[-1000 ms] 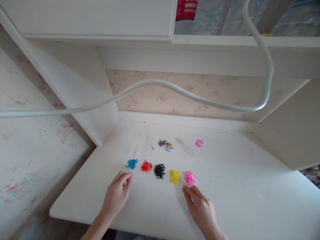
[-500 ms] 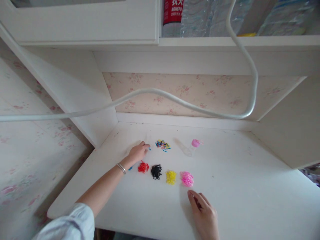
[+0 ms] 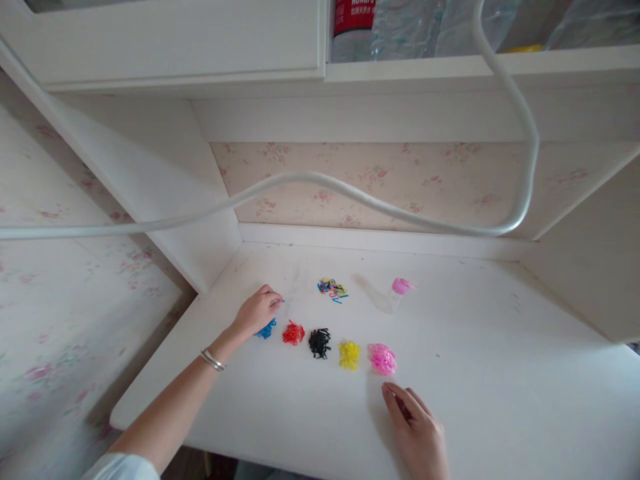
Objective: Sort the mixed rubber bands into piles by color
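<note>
Five small heaps of tiny elastic bands lie in a row on the white desk (image 3: 500, 373): blue (image 3: 267, 329), red (image 3: 293, 332), black (image 3: 319, 342), yellow (image 3: 349, 355) and pink (image 3: 382, 359). Behind them sits a mixed-colour heap (image 3: 331, 289). My left hand (image 3: 257, 310) hovers just above the blue heap, fingertips pinched on a tiny blue band. My right hand (image 3: 417, 433) rests flat on the desk below the pink heap, fingers stretched out, holding nothing.
A small clear bottle with a pink cap (image 3: 399, 287) lies behind the row. A white cable (image 3: 350, 193) loops across the view. Above is a shelf (image 3: 450, 67) with water bottles (image 3: 350, 27). Side panels wall in the desk left and right.
My left hand reached out to a stray blue band near the mixed heap, then drew back left over the blue heap. My right hand slid a little back from the pink heap.
</note>
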`<move>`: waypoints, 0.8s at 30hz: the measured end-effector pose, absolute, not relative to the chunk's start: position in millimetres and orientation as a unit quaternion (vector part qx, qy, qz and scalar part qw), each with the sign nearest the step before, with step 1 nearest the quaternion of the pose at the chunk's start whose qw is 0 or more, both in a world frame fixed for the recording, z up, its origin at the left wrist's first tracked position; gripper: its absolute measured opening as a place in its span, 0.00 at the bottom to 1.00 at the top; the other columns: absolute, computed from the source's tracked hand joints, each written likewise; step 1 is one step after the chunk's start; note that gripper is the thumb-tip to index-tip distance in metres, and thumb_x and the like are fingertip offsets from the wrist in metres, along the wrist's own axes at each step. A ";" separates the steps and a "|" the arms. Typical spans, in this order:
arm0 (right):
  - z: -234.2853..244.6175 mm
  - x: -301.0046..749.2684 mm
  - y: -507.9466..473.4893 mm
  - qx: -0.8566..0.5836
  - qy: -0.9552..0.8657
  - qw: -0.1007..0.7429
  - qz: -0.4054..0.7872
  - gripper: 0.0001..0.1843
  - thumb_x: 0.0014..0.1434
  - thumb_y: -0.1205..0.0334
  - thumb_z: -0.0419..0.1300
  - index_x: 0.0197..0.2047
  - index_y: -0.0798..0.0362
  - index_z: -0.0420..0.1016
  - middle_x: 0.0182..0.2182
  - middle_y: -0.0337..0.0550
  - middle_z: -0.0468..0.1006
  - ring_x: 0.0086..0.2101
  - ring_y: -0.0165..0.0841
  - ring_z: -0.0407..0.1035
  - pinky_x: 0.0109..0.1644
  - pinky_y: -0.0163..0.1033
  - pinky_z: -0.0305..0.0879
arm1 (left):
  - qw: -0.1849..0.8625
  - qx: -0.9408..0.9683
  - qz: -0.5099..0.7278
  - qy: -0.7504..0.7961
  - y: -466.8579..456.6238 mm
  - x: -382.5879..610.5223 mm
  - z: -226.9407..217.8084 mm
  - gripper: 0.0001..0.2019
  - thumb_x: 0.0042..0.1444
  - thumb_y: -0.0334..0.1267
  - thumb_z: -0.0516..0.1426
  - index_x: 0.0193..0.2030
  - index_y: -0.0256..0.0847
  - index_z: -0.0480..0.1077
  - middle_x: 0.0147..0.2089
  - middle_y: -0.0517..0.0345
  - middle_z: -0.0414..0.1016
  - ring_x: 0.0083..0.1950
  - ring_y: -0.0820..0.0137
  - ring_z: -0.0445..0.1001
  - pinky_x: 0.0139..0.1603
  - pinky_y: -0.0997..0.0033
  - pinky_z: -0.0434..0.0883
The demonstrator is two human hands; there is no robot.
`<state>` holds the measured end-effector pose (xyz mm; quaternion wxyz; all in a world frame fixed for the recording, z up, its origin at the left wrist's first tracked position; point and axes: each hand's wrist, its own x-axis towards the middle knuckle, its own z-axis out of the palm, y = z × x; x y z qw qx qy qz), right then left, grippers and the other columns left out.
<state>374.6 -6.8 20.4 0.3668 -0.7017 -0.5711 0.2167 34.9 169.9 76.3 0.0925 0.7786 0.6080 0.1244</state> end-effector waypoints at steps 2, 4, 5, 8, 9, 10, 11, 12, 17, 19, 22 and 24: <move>17.0 375.1 -6.4 -0.700 -0.576 0.364 0.216 0.23 0.59 0.42 0.50 0.34 0.49 0.78 0.23 0.38 0.72 0.21 0.27 0.65 0.27 0.28 0.62 | 0.089 0.772 0.126 0.617 152.1 19.4 77.7 0.13 0.61 0.41 0.49 0.41 0.46 0.74 0.43 0.58 0.72 0.39 0.74 0.72 0.44 0.75 0.67; 14.1 375.3 -6.5 -0.700 -0.578 0.361 0.213 0.22 0.58 0.42 0.50 0.33 0.48 0.78 0.23 0.38 0.71 0.21 0.27 0.64 0.27 0.28 0.61 | 0.084 0.765 0.124 0.627 135.6 8.2 76.6 0.13 0.61 0.42 0.48 0.40 0.46 0.75 0.42 0.59 0.72 0.38 0.74 0.73 0.42 0.75 0.67; 13.2 375.3 -6.7 -0.701 -0.578 0.360 0.212 0.22 0.58 0.42 0.50 0.33 0.48 0.78 0.23 0.38 0.71 0.21 0.26 0.64 0.27 0.28 0.61 | 0.081 0.762 0.123 0.631 128.5 4.4 75.4 0.14 0.61 0.42 0.48 0.40 0.47 0.75 0.42 0.59 0.72 0.37 0.74 0.73 0.41 0.75 0.67; 13.7 374.8 -7.0 -0.703 -0.580 0.356 0.208 0.22 0.58 0.42 0.51 0.33 0.48 0.78 0.23 0.37 0.71 0.21 0.26 0.64 0.27 0.28 0.61 | 0.077 0.756 0.119 0.639 113.5 -0.9 71.6 0.13 0.61 0.42 0.48 0.39 0.48 0.75 0.40 0.59 0.72 0.35 0.74 0.73 0.38 0.75 0.67; 14.7 374.5 -6.9 -0.704 -0.580 0.355 0.207 0.22 0.58 0.43 0.51 0.33 0.48 0.78 0.23 0.37 0.72 0.21 0.26 0.65 0.27 0.27 0.61 | 0.078 0.755 0.120 0.640 110.5 -1.6 70.9 0.14 0.61 0.42 0.48 0.39 0.48 0.75 0.40 0.60 0.72 0.34 0.74 0.73 0.37 0.76 0.67; 15.7 374.1 -6.6 -0.704 -0.580 0.355 0.205 0.22 0.58 0.43 0.51 0.33 0.48 0.78 0.23 0.37 0.72 0.22 0.26 0.65 0.28 0.28 0.61 | 0.079 0.756 0.122 0.639 108.2 -2.1 70.6 0.14 0.61 0.42 0.48 0.39 0.49 0.75 0.40 0.60 0.72 0.33 0.75 0.73 0.36 0.76 0.67; 16.7 373.8 -6.4 -0.705 -0.579 0.355 0.204 0.22 0.58 0.43 0.51 0.33 0.48 0.79 0.23 0.37 0.72 0.21 0.26 0.65 0.27 0.28 0.61 | 0.079 0.756 0.130 0.637 106.4 -2.8 70.7 0.14 0.61 0.42 0.48 0.39 0.48 0.75 0.40 0.60 0.72 0.33 0.75 0.73 0.36 0.76 0.67; 17.5 373.5 -6.2 -0.706 -0.578 0.355 0.203 0.22 0.57 0.42 0.51 0.33 0.48 0.79 0.24 0.37 0.72 0.21 0.26 0.65 0.27 0.28 0.62 | 0.079 0.756 0.142 0.635 104.8 -3.8 70.9 0.14 0.61 0.42 0.47 0.40 0.48 0.75 0.39 0.59 0.72 0.33 0.75 0.73 0.37 0.75 0.68; 18.1 373.4 -7.9 -0.722 -0.552 0.359 0.212 0.23 0.56 0.41 0.52 0.32 0.49 0.79 0.26 0.39 0.75 0.23 0.28 0.67 0.27 0.28 0.63 | 0.062 0.726 0.241 0.641 88.6 -15.1 67.5 0.16 0.61 0.45 0.47 0.40 0.44 0.73 0.39 0.57 0.73 0.35 0.73 0.72 0.40 0.74 0.69; 22.2 373.5 -7.0 -0.719 -0.553 0.357 0.222 0.23 0.56 0.41 0.52 0.34 0.49 0.79 0.26 0.40 0.75 0.23 0.28 0.66 0.26 0.29 0.63 | 0.062 0.699 0.276 0.657 73.7 -20.3 61.0 0.15 0.61 0.46 0.47 0.40 0.43 0.73 0.38 0.57 0.73 0.34 0.73 0.72 0.38 0.74 0.69; 40.4 371.3 6.1 -0.685 -0.596 0.343 0.240 0.21 0.58 0.43 0.52 0.36 0.49 0.78 0.26 0.39 0.75 0.24 0.28 0.66 0.27 0.30 0.62 | 0.077 0.652 0.296 0.693 45.4 -25.8 46.8 0.16 0.60 0.48 0.48 0.41 0.43 0.72 0.35 0.59 0.74 0.30 0.74 0.71 0.34 0.74 0.70; 58.1 366.7 26.3 -0.654 -0.642 0.320 0.241 0.20 0.60 0.45 0.50 0.37 0.49 0.78 0.29 0.40 0.76 0.26 0.28 0.67 0.29 0.30 0.62 | 0.085 0.621 0.301 0.719 28.1 -27.5 36.3 0.17 0.59 0.50 0.49 0.41 0.42 0.72 0.33 0.60 0.75 0.27 0.74 0.71 0.33 0.74 0.70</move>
